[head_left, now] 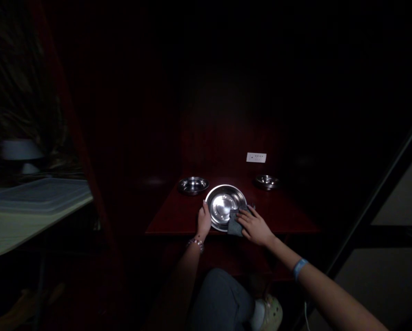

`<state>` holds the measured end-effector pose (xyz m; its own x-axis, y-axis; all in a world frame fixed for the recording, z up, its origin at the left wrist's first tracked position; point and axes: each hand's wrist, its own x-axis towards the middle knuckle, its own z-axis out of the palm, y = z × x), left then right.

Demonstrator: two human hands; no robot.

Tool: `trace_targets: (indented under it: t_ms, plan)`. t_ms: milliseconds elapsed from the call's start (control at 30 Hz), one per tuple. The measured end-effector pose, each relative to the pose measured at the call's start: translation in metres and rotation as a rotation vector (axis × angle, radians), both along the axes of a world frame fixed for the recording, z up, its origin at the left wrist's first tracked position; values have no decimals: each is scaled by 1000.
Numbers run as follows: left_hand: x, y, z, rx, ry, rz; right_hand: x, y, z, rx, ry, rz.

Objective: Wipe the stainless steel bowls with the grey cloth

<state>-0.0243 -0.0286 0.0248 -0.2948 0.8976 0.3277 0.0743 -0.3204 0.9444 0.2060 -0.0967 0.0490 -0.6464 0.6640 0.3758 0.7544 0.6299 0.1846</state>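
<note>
A shiny round steel bowl [222, 206] is tilted toward me at the front of the dark red shelf. My left hand [203, 221] grips its left rim, thumb up along the edge. On the lower right of the bowl, my right hand [255, 226] presses a grey cloth [235, 224] against the rim and inner side, its fingers laid over the cloth. Part of the cloth is hidden under those fingers.
Behind the bowl, one steel bowl [193, 185] stands at the left and a smaller one [267, 181] at the right of the shelf [171, 216]. A white socket plate [256, 157] is on the back wall. Left is a table [64, 209] with a clear plastic lid [40, 195].
</note>
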Motion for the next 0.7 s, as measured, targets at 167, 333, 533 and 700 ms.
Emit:
trace_targets:
  t_ms: [167,333,533,700]
  plan:
    - [0,-3,3,-6,-14,-32,14,23,22,98,-21,-62]
    - [1,-3,3,24,-26,-42,-1,22,10,118,36,-92]
    - [0,-1,-3,12,12,-31,-42,-9,-24,-50,131,-101]
    - [-2,0,-7,-10,16,-15,-83,-25,-39,-141,360,-67]
